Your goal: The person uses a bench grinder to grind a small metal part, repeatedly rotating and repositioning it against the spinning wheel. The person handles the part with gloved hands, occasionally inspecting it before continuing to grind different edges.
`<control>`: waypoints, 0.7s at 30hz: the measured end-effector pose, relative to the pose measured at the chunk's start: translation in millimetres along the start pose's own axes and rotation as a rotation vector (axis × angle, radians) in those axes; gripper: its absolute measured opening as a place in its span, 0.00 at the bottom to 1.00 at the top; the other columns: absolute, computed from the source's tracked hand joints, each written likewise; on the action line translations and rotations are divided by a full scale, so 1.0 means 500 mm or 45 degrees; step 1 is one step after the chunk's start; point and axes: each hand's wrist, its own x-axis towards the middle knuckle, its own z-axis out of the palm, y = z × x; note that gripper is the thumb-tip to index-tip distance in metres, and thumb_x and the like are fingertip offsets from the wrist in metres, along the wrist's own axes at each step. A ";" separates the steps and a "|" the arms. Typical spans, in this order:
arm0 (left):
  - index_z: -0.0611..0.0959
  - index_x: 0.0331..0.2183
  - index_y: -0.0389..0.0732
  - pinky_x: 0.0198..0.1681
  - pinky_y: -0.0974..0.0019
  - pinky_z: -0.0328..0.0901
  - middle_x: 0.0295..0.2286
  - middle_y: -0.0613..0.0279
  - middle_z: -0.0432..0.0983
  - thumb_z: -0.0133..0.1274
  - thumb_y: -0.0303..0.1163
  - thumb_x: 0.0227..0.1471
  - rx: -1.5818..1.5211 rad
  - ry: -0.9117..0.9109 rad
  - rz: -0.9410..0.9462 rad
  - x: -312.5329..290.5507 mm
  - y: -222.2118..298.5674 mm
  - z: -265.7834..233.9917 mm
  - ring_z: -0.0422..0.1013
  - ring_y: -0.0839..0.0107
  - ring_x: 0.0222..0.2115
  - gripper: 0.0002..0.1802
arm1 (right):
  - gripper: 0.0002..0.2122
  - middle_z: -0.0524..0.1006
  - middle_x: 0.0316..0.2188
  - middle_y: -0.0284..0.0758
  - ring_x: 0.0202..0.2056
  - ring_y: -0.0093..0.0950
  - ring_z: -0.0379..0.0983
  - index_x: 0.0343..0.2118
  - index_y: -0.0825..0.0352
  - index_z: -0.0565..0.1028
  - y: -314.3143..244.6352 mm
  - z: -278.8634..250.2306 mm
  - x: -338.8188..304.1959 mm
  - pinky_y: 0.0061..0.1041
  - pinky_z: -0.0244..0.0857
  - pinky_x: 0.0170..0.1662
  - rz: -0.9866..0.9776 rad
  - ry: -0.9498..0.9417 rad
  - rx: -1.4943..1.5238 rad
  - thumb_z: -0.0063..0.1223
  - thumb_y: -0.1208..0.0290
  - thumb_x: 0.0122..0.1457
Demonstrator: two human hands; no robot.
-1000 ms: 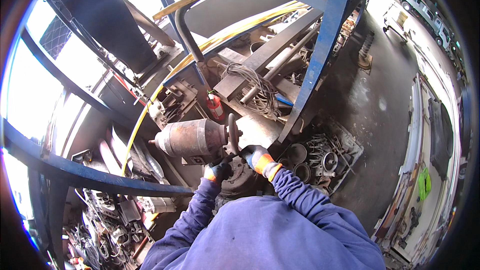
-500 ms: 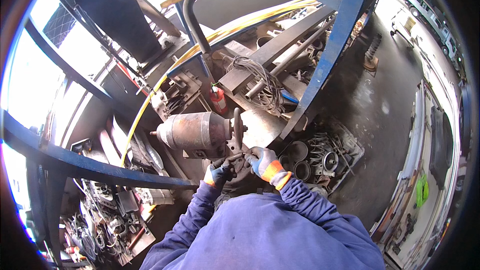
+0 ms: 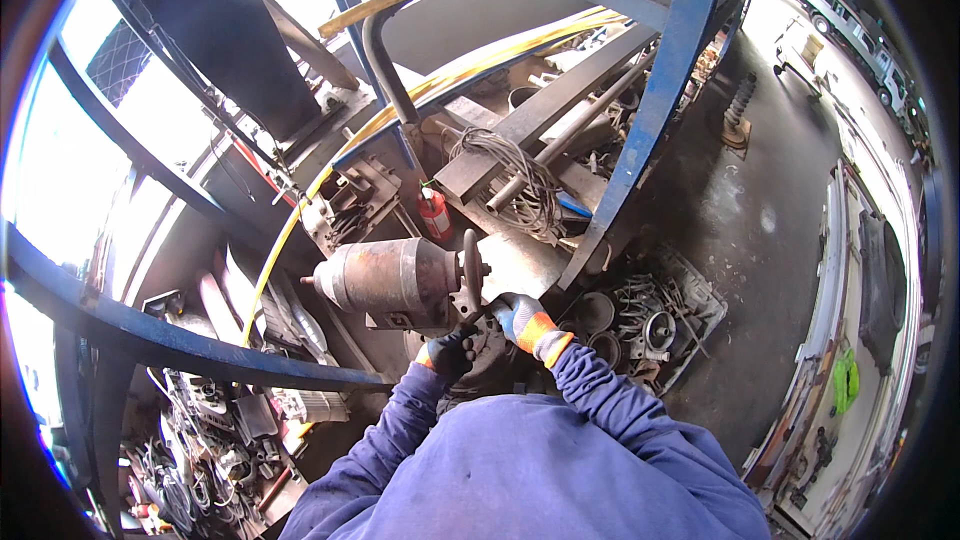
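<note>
Clock directions are taken from the midpoint between the hands. The bench grinder [image 3: 385,280] stands at 10 o'clock; its wheel [image 3: 472,265] is at 12 o'clock. The left hand [image 3: 450,352], gloved, is curled, fingers pinching a small dark workpiece [image 3: 470,323] just below the wheel. The right hand [image 3: 525,322], gloved, has its fingers bent toward the workpiece; whether they grip cannot be told. At 3 o'clock: a tray [image 3: 718,302] contains loose metal parts [image 3: 645,290]; near its left side sit round pots [image 3: 594,312], contents indistinct. At 11 o'clock: a red bottle [image 3: 433,212].
</note>
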 end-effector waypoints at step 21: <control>0.80 0.48 0.38 0.29 0.75 0.63 0.27 0.67 0.77 0.52 0.46 0.60 0.867 0.043 0.527 -0.114 0.044 0.122 0.70 0.80 0.26 0.23 | 0.10 0.78 0.24 0.44 0.29 0.45 0.77 0.34 0.65 0.77 -0.156 -0.094 -0.104 0.38 0.68 0.31 -0.106 -0.013 -0.134 0.53 0.63 0.59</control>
